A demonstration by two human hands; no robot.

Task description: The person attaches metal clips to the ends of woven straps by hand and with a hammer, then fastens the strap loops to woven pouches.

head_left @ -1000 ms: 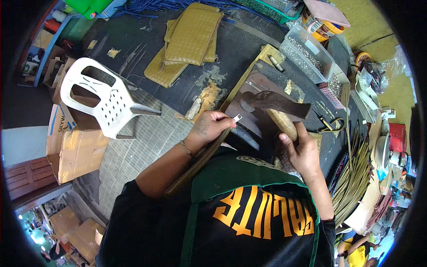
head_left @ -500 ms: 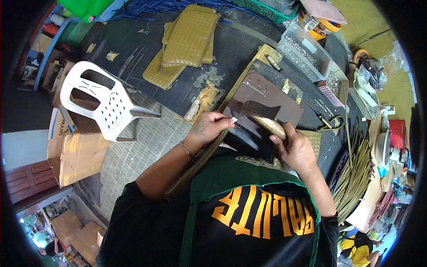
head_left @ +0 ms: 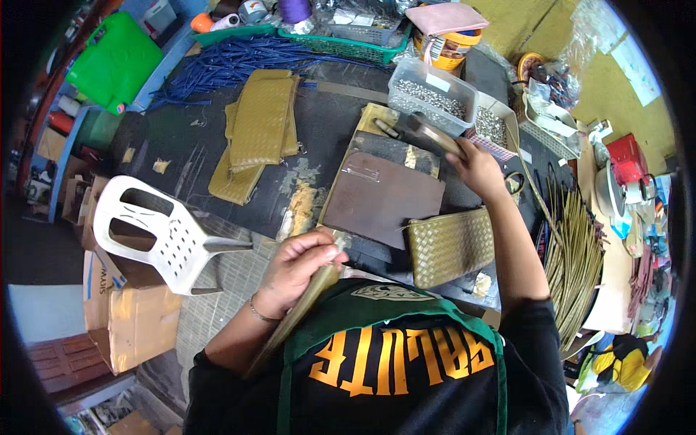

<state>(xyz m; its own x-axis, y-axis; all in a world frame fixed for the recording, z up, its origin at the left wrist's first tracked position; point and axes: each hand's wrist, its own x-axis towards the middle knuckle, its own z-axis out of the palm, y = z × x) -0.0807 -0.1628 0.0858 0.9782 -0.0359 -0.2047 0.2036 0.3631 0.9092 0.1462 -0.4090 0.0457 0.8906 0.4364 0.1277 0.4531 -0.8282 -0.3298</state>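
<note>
My left hand (head_left: 297,272) is closed around a bundle of olive strips (head_left: 301,308) that runs down along my forearm, beside the green apron. Stretched out to the far right, my right hand (head_left: 477,168) grips the wooden handle of a broad, dark-bladed knife (head_left: 439,138); its blade points toward the clear bin and is blurred. Between the hands lies a brown cutting board (head_left: 384,199) with a small clear piece on it. An olive woven pouch (head_left: 453,246) rests right of the board, under my right forearm.
Olive woven panels (head_left: 261,123) are stacked at the left of the dark table (head_left: 210,138). A clear bin (head_left: 435,87) of small metal parts stands far right, near a bundle of olive strips (head_left: 573,254). A white plastic chair (head_left: 156,232) stands left of the table.
My right hand has carried the knife from beside my left hand away over the board to the far right. The left hand has come back toward me. The view has shifted.
</note>
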